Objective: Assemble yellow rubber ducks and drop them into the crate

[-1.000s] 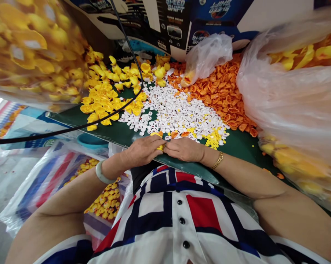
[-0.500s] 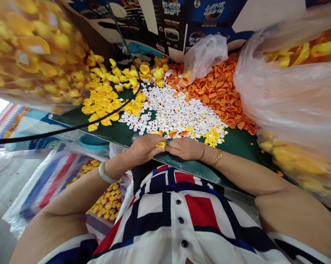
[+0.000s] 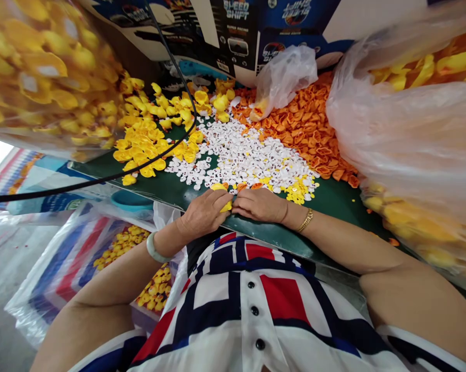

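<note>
My left hand [image 3: 204, 214] is closed round a yellow plastic duck part [image 3: 227, 206] at the table's near edge; the fingers cover most of it. My right hand [image 3: 261, 205] meets it from the other side, fingertips pinched together against the part. Whatever those fingertips hold is hidden. Just beyond both hands lie a few orange beak pieces [image 3: 242, 187] and a heap of small white eye pieces [image 3: 248, 152] with dark dots. Small yellow discs [image 3: 298, 191] are gathered past my right wrist.
Yellow duck parts [image 3: 142, 142] and a pile of orange pieces [image 3: 306, 124] cover the back of the green table [image 3: 334, 199]. Full plastic bags flank it left [image 3: 55, 77] and right [image 3: 403, 124]. A black cable [image 3: 140, 166] crosses the left side. Below stands a bag of small ducks [image 3: 153, 289].
The yellow part has turned in my left hand, and its printed orange mark is out of sight. My left forearm has shifted slightly right; my right hand stays close against the part.
</note>
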A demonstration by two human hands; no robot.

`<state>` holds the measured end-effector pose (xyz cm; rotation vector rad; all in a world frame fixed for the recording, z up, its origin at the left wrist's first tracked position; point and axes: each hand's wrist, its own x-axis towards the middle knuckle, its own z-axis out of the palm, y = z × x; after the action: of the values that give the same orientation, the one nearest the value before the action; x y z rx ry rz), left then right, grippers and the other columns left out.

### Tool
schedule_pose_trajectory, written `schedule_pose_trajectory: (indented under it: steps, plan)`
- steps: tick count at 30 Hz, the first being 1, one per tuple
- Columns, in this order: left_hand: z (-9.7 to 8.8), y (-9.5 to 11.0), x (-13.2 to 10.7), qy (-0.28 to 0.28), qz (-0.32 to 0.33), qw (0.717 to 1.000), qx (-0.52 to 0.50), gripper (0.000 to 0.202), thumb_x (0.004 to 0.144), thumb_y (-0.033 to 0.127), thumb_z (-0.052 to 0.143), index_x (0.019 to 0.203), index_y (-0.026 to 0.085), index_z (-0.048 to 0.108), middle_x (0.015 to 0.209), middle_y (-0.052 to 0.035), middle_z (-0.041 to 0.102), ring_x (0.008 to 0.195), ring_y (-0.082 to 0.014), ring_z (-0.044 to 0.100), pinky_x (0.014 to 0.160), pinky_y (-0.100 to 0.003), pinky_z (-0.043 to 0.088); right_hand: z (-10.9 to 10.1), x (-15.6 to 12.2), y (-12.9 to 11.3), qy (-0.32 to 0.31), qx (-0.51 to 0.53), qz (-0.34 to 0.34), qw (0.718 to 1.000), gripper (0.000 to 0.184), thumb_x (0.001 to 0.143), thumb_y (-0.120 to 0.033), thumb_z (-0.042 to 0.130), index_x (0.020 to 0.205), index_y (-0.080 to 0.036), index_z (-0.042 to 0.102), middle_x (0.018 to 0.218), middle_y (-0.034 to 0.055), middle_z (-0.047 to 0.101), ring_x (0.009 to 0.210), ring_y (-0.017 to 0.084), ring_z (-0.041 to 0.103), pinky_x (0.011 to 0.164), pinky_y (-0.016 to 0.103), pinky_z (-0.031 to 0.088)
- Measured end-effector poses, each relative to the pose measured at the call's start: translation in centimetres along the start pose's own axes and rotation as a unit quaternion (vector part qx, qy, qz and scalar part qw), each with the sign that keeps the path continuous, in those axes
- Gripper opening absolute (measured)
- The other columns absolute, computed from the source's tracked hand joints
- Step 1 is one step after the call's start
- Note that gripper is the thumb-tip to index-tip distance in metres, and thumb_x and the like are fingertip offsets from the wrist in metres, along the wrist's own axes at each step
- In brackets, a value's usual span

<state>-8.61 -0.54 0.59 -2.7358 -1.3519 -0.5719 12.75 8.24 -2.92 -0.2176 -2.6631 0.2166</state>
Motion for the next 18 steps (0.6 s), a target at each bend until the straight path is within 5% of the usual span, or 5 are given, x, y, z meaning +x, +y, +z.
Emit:
schedule_pose_trajectory:
  steps: [6, 10, 18]
  plan:
    - [-0.1, 0.1, 0.0, 0.003, -0.015, 0.999, 0.036, 0.066, 0.093, 0.03, 0.053, 0.148, 0.007, 0.026, 0.121, -0.0203, 0.064, 0.101, -0.0274, 0.066, 0.089, -0.04, 0.054, -1.4, 0.4, 0.1, 0.055, 0.059, -0.005, 0.997, 0.03, 0.104, -0.025, 0.035, 0.117, -0.015, 0.06, 0.107, 0.0118, 0.064, 0.094, 0.019, 0.057, 0.075, 0.031, 0.051]
    - [0.0, 0.4, 0.2, 0.001, -0.033, 0.999, 0.038, 0.078, 0.093, 0.031, 0.051, 0.152, 0.0, 0.011, 0.112, -0.021, 0.067, 0.09, -0.0272, 0.066, 0.079, -0.038, 0.055, -0.5, 0.9, -0.7, 0.077, 0.082, -0.023, 0.993, 0.033, 0.102, -0.024, 0.044, 0.132, -0.016, 0.054, 0.121, 0.0142, 0.063, 0.102, 0.022, 0.058, 0.083, 0.038, 0.054]
    - [1.1, -0.2, -1.0, 0.03, -0.081, 0.996, -0.034, 0.058, 0.088, 0.033, 0.063, 0.136, 0.013, 0.038, 0.122, -0.0186, 0.058, 0.112, -0.03, 0.058, 0.093, -0.043, 0.051, 0.9, 0.9, -0.5, 0.101, 0.171, -0.001, 0.98, 0.034, 0.1, -0.016, 0.043, 0.131, -0.02, 0.056, 0.122, 0.012, 0.063, 0.108, 0.021, 0.059, 0.09, 0.039, 0.054]
